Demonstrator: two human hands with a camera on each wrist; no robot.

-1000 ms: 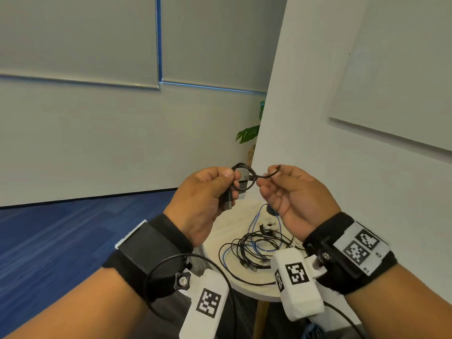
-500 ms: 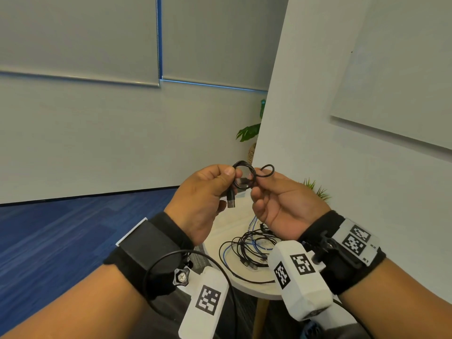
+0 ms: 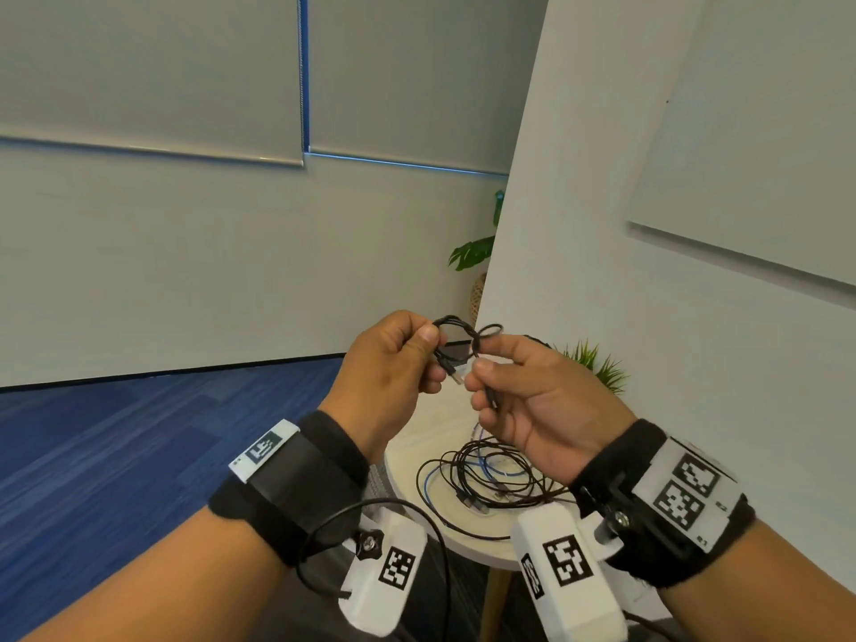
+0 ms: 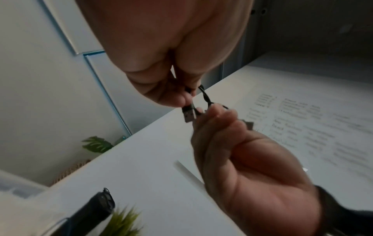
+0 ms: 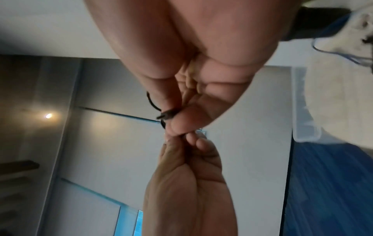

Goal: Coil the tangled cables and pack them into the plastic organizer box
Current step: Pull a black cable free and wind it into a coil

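Since the earlier frame the right hand [image 3: 542, 400] has been brought in against the left hand [image 3: 393, 368], and the loose end of the black cable [image 3: 468, 333] has been wrapped round its small coil. Each grip is closed on that cable, held above the worktop [image 3: 417, 456]. The remaining cables [image 3: 486, 479] lie tangled there; this coil is judged nearly ready for packing. The box cannot be clearly seen.

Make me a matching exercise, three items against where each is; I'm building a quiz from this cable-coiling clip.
Items:
1. small black cable
2. tangled cables
3. USB plug

Places:
A. lying on the round table
B. sticking out below the left hand fingertips
C. pinched between the left hand and the right hand

Pairs: 1-C, 2-A, 3-B
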